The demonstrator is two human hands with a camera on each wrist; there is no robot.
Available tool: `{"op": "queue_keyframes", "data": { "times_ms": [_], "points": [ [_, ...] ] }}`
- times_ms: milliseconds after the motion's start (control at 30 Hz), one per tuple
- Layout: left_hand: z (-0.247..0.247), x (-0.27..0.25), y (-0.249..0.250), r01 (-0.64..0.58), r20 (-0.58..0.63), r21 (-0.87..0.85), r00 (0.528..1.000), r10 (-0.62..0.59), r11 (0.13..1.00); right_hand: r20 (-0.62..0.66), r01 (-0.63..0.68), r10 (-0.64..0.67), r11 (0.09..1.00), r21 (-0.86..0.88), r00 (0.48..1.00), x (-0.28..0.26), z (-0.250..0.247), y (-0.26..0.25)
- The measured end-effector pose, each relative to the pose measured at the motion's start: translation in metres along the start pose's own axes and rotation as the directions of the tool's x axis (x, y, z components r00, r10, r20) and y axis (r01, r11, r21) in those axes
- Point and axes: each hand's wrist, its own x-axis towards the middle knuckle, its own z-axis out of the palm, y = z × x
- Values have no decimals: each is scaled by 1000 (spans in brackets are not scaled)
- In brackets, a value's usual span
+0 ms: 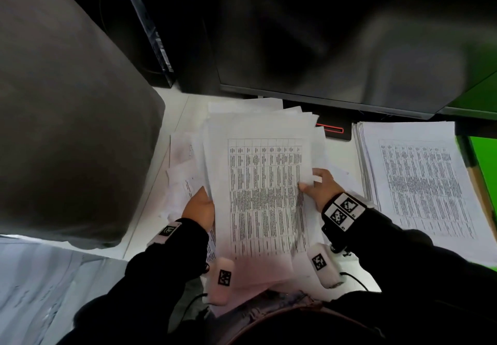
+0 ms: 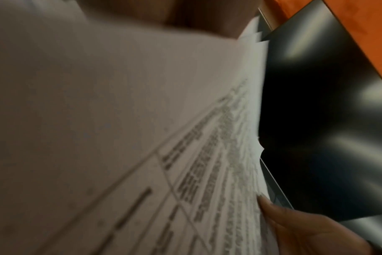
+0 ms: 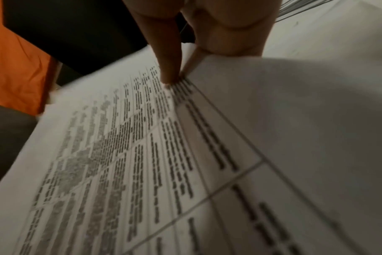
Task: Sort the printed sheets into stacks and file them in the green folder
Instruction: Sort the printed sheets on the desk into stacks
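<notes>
I hold a bundle of printed sheets (image 1: 265,197) with table grids above the white desk, tilted up toward me. My left hand (image 1: 204,197) grips its left edge, the fingers hidden under the paper. My right hand (image 1: 309,180) pinches the right edge; in the right wrist view the thumb (image 3: 168,65) presses on the top sheet (image 3: 142,155) with the fingers (image 3: 229,34) beneath. A squared stack of like sheets (image 1: 419,183) lies to the right. Past it, a strip of the green folder (image 1: 484,167) shows at the frame's edge.
Loose sheets (image 1: 183,162) are fanned on the desk under and left of the bundle. A dark monitor (image 1: 322,49) stands just behind, its base (image 1: 333,131) between the piles. A big grey padded shape (image 1: 67,129) fills the left. More papers (image 1: 40,291) lie at the lower left.
</notes>
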Motion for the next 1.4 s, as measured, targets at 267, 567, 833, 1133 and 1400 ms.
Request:
{"op": "queue_keyframes", "data": {
  "times_ms": [267,567,833,1133,1400],
  "points": [
    [23,3,2,106,26,-15,994,-106,994,1,-67,72,938,-340,997,8,-30,10],
    [27,-5,-11,142,-382,-157,904,-193,977,-72,-191,177,909,-370,982,13,-53,42],
    [37,1,-4,263,-126,-343,938,-322,902,-22,-142,149,877,-458,989,8,-52,34],
    [-8,6,15,98,-114,64,989,-90,993,2,0,0,958,-288,1000,4,-50,5],
    [-2,-16,26,110,38,159,992,-118,981,128,103,-77,971,-214,989,0,-30,5]
  ]
}}
